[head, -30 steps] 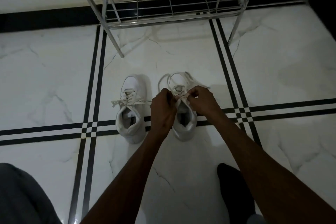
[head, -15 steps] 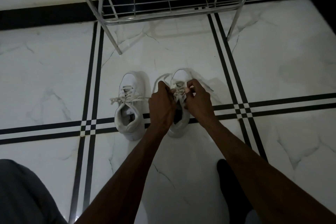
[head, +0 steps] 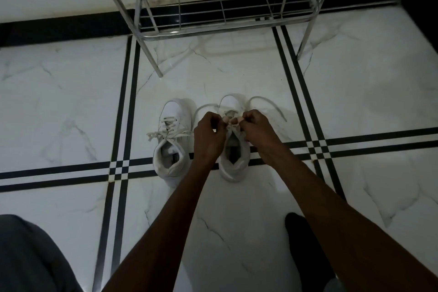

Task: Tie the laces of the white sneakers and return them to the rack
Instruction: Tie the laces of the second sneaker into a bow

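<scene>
Two white sneakers stand side by side on the marble floor, toes pointing away from me. The left sneaker point(head: 171, 147) has a bow tied across its tongue. Over the right sneaker point(head: 233, 163) my left hand point(head: 208, 135) and my right hand point(head: 257, 130) each pinch a piece of its lace point(head: 267, 104) at the top eyelets. Loose lace ends arc out to both sides of the toe. My hands hide the knot itself. The metal shoe rack point(head: 222, 28) stands just beyond the sneakers, its bottom wire shelf bare.
The rack's front legs point(head: 154, 59) touch the floor on either side ahead of the shoes. A black skirting strip runs along the white wall behind. My grey-clad knee point(head: 30, 256) is at the lower left and my dark foot point(head: 305, 242) at the lower right.
My hands have stayed on the right sneaker's lace, shifting slightly and drawing apart. The lace ends now loop out wider on both sides of the toe. The camera has tilted a little.
</scene>
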Demonstrator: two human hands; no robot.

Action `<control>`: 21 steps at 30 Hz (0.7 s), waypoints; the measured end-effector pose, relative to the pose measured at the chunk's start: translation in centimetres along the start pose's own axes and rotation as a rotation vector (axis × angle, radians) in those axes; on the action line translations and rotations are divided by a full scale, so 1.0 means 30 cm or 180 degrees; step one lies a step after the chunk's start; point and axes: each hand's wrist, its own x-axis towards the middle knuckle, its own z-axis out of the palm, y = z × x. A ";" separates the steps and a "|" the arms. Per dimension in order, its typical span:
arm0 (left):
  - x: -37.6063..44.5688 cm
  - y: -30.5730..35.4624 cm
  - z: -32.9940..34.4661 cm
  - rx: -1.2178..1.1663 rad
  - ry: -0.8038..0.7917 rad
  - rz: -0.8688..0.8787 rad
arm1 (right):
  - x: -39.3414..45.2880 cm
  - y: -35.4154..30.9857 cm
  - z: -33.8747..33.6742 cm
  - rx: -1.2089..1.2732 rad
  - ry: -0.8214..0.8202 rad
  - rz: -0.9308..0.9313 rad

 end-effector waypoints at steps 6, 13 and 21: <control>0.049 0.041 -0.070 -0.0556 -0.0201 0.0097 | -0.016 -0.051 -0.037 0.0651 -0.0066 -0.0158; 0.106 0.123 -0.128 -0.0691 -0.0587 0.0676 | -0.031 -0.140 -0.064 -0.0813 -0.1395 -0.0795; 0.091 0.023 -0.084 -0.0437 -0.1194 0.0265 | 0.021 -0.170 -0.138 -0.1822 -0.0914 -0.1470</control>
